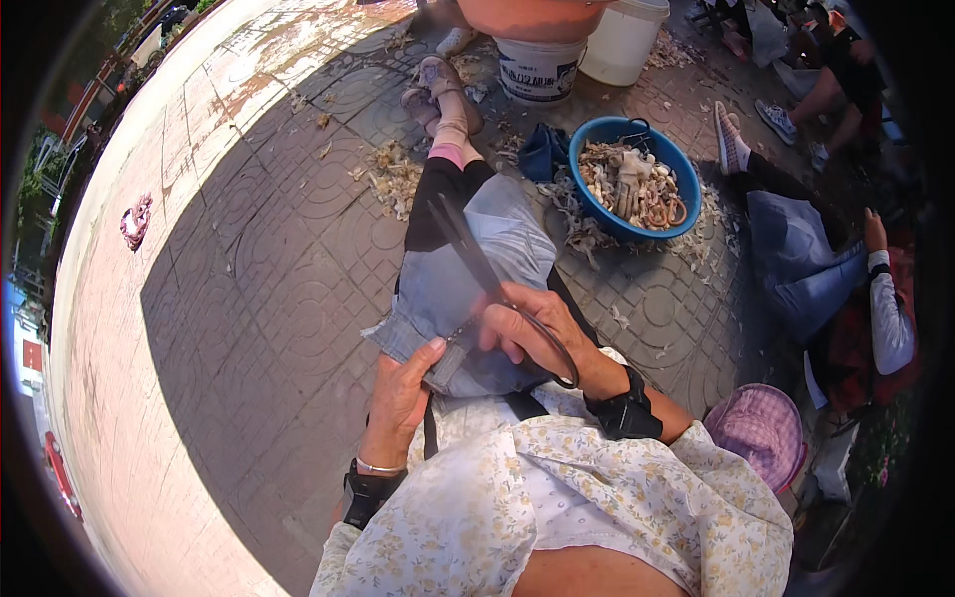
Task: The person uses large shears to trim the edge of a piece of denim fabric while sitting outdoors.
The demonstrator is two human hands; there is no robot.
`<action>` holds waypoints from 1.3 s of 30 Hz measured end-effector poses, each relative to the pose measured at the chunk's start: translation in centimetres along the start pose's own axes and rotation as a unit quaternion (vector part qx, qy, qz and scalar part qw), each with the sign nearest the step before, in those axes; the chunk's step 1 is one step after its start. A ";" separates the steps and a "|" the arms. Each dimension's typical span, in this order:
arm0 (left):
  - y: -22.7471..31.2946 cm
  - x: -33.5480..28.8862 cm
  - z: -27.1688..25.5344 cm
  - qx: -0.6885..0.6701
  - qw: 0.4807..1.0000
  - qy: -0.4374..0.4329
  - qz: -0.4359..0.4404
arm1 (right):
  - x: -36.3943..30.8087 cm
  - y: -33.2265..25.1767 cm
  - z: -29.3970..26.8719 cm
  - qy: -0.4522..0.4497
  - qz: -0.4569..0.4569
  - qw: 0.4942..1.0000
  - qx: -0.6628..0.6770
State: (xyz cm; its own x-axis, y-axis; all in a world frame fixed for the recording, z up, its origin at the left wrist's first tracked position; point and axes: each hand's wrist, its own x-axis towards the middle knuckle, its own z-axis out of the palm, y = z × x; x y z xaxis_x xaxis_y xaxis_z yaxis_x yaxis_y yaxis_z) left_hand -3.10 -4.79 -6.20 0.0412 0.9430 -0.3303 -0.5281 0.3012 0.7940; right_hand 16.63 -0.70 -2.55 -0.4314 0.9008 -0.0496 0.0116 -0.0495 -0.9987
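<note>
My right hand (542,323) is closed round a pair of scissors (466,244), its long dark blades pointing up and away from me, one handle loop below the fingers. My left hand (396,398) is beside it over my lap, thumb stretched toward the right hand and the other fingers mostly hidden. Between the two hands runs a thin, dark strand (461,331), too small to name; the left thumb and fingers seem pinched on its end. Beneath both hands a faded denim cloth (423,284) covers my thighs.
Beyond my legs stands a blue basin (637,233) of pale, stringy pieces. Scraps (393,181) litter the paving. Behind it are an orange tub (532,20) on a white bucket (535,75) and another white bucket (625,45). A person (796,239) sits at right near a pink checked hat (756,433).
</note>
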 end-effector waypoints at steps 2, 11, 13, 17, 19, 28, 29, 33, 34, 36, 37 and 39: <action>0.2 -0.6 0.5 -0.048 0.998 0.003 -0.029 | -2.2 0.6 -0.9 0.017 0.022 0.999 0.024; -1.4 -0.3 0.4 -0.158 0.982 0.009 -0.102 | -6.1 1.6 -2.9 0.021 0.092 0.993 0.066; -0.7 -0.6 0.8 -0.128 0.987 0.008 -0.094 | -5.9 2.0 -2.9 0.019 0.096 0.993 0.072; 0.0 -1.0 1.1 -0.006 0.997 0.001 -0.072 | -5.4 2.0 -3.0 0.019 0.116 0.990 0.078; 0.1 -1.2 1.0 0.008 0.998 0.007 -0.067 | -5.3 2.1 -3.0 0.021 0.122 0.989 0.077; 0.7 -1.9 0.8 0.002 0.996 -0.009 -0.083 | -5.4 2.1 -3.1 0.025 0.101 0.991 0.088; 0.6 -1.9 0.7 0.005 0.996 -0.010 -0.086 | -5.4 2.1 -3.1 0.021 0.101 0.991 0.087; 0.0 -1.5 0.9 0.008 0.997 -0.012 -0.072 | -5.6 2.3 -3.1 0.008 0.097 0.992 0.078; 0.0 -1.4 1.1 0.008 0.998 -0.009 -0.065 | -5.6 2.3 -3.1 0.005 0.100 0.992 0.079; -0.4 -0.9 0.9 0.007 0.998 -0.015 -0.056 | -5.6 2.3 -3.1 -0.001 0.104 0.992 0.078; -0.6 -0.8 0.8 0.006 0.999 -0.018 -0.051 | -5.7 2.3 -3.1 -0.002 0.108 0.991 0.078; -0.4 -0.5 0.8 -0.002 0.998 -0.023 -0.051 | -5.8 1.9 -3.1 -0.005 0.115 0.990 0.079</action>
State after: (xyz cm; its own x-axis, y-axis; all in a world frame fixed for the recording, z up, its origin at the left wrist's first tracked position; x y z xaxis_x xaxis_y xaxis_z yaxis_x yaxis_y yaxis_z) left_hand -2.20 -5.30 -5.89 0.1331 0.9128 -0.3861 -0.5231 0.3955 0.7549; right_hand 21.98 -4.67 -4.25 -0.4418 0.8543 -0.2739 -0.0305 -0.3194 -0.9471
